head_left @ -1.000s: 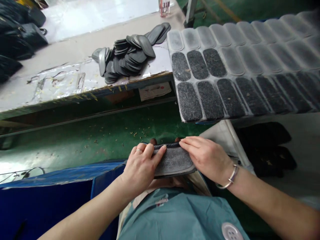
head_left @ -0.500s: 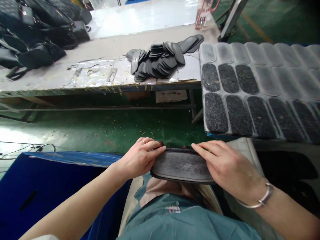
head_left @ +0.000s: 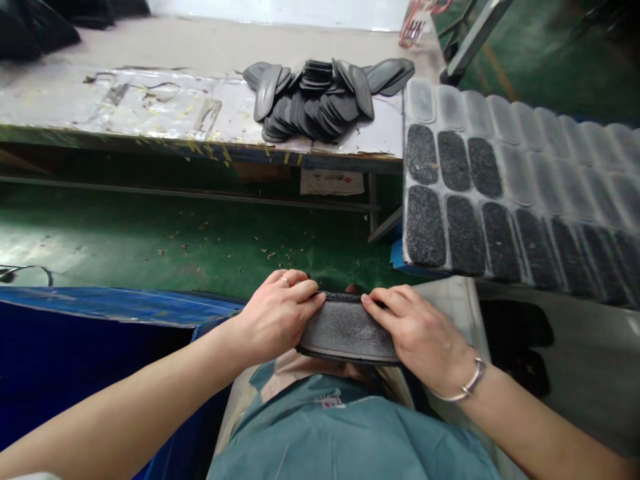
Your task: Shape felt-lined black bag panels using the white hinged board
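Observation:
A grey oblong piece with a black rim (head_left: 350, 330) is held lengthwise above my lap. My left hand (head_left: 283, 310) grips its left end, thumb and fingers pinched at the far black edge. At the right end, my right hand (head_left: 417, 330) pinches the same far edge, a short gap from the left fingertips. The undersides of both hands and the back of the piece are hidden. Beyond, a pile of dark oval pieces (head_left: 320, 113) lies on the white bench (head_left: 165, 110).
Rows of dark and greyish oval pieces (head_left: 425, 227) cover a board at the right. A blue bin (head_left: 110, 303) stands at the left. Black bags (head_left: 35, 30) and a clear cup (head_left: 414, 25) are on the bench. Behind my right hand is a pale surface (head_left: 457, 300).
The view has shifted, with the bags moving toward the upper left edge. My right hand has come nearer my left along the piece's black edge.

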Demonstrator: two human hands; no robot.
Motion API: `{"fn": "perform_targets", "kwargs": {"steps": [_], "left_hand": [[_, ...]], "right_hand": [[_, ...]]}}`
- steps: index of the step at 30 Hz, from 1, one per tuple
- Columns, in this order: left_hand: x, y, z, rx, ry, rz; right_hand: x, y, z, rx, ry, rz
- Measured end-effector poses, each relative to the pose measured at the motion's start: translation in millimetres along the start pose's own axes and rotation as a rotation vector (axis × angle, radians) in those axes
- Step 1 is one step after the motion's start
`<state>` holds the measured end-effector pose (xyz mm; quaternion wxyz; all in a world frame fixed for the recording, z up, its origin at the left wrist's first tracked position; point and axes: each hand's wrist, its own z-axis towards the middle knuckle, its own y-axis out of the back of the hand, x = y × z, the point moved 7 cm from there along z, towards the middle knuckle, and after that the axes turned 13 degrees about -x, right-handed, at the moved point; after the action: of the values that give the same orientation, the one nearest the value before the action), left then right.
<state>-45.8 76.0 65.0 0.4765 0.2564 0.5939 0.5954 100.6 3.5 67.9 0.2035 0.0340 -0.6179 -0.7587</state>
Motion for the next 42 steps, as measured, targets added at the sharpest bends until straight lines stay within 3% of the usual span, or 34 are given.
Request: {"fn": "perform_targets", "kwargs": {"steps": [6,11,15,24,34,42], "left_hand": [[-14.3,-7.7,1.7,-0.041,-0.061,0.034],[-17.1,-11.6,2.8,0.011,-0.053,0.039],[-25.2,-8.4,3.7,0.013,-0.024,0.119],[-40.2,-7.3,4.3,-0.052,0.007,0.263],[-42.0,-7.4,5.0,-0.07,-0.023,0.352],[-43.0,-4.9,3.1,-0.155,-0.054,0.382]], "right_hand": [[-12.5,4.3,-5.6,-0.015,-0.099,0.113],[-23.4,5.7,-21.2,-0.067,-0.145,-0.037],[-14.8,4.9,-22.8,-0.016,-0.154,-0.118],[26.1,-3.4,15.3,-0.033,-0.178,-0.164],[-20.1,14.6,-31.5,-0.146,-0.379,-0.209],[-27.9,17.5,-43.6,-0.171,-0.383,-0.169]]}}
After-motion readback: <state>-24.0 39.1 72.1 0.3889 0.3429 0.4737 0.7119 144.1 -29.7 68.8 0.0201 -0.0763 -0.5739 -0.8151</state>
